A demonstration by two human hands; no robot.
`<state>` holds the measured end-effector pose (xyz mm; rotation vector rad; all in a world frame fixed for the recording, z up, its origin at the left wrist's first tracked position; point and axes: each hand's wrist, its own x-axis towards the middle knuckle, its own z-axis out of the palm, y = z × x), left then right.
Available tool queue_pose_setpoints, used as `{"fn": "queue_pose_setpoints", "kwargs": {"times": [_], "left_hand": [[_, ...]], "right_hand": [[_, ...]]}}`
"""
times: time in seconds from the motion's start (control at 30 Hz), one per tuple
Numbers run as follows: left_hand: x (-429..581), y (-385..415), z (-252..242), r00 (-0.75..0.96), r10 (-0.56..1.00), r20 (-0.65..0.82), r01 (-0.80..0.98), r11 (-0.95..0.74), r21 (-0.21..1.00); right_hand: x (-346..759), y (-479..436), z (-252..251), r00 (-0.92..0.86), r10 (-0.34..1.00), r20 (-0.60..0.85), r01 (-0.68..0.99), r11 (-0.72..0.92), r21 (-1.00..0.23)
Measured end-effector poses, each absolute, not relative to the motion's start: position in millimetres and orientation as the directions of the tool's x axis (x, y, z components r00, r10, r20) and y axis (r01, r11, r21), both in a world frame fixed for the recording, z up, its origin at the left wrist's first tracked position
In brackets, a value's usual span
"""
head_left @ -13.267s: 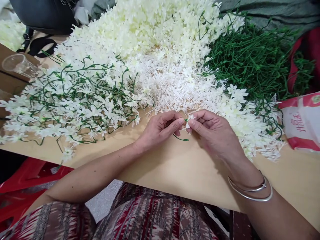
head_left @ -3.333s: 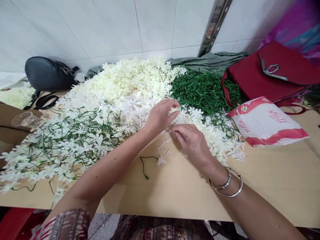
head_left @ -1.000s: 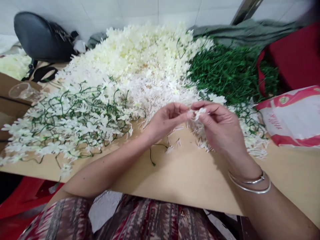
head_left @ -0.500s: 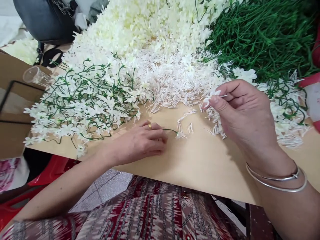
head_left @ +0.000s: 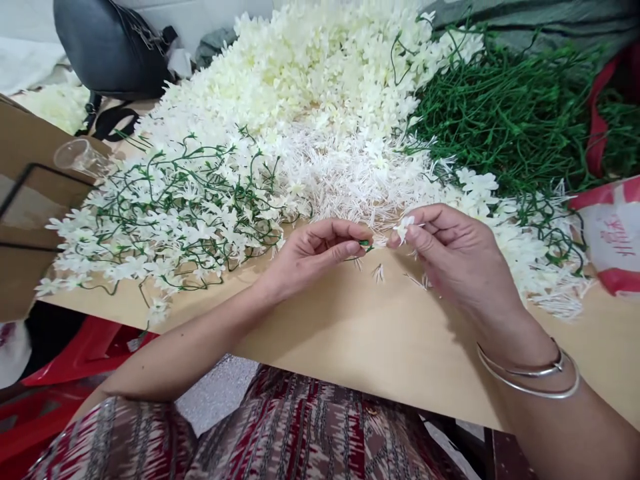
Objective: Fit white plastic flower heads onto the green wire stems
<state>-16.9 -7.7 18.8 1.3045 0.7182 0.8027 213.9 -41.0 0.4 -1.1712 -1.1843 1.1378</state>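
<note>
Between the thumb and fingers of my left hand (head_left: 317,257) is a green plastic stem (head_left: 368,246), with its tip poking out toward the right. My right hand (head_left: 457,267) pinches a small white artificial flower (head_left: 403,229) by thumb and forefinger. The two hands face each other with a narrow gap between stem and flower. Behind them lies a heap of thin white stamen pieces (head_left: 345,190), and a few loose white pieces (head_left: 379,272) rest on the table just below the hands.
White flowers on green stems (head_left: 175,213) spread over the left side. Loose pale petals (head_left: 300,60) pile up at the back, beside a mound of green stems (head_left: 505,107). A red-and-white packet (head_left: 613,233), a clear plastic cup (head_left: 83,157), a cardboard box (head_left: 30,220) and a black bag (head_left: 113,50) edge the table.
My left hand has lifted from the table and moved right with a green stem. My right hand has come lower and slightly left, still holding the white flower. The view has shifted a little.
</note>
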Motion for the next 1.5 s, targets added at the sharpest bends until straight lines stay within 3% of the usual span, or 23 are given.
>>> {"fn": "queue_pose_setpoints", "kwargs": {"times": [0.2,0.8,1.23,1.5], "left_hand": [[-15.5,-5.4,-1.6,0.488,0.865,-0.112,-0.162,0.217,0.963],[-12.0,-9.4,-0.9,0.511,0.858,-0.053,-0.181,0.168,0.969],[-8.3,-11.2,-2.7,0.503,0.863,-0.044,-0.168,0.147,0.975],[-10.3,-7.6,-5.9,0.545,0.836,-0.061,-0.178,0.186,0.966]], "right_hand": [[212.7,-42.6,5.4,-0.011,1.0,0.025,0.013,0.026,-1.0],[200.1,-46.6,10.0,-0.112,0.994,-0.017,0.122,-0.003,-0.992],[195.4,-53.0,9.2,-0.086,0.989,0.12,0.253,0.138,-0.958],[194.4,-51.8,8.0,-0.143,0.972,0.186,0.183,0.211,-0.96]]}}
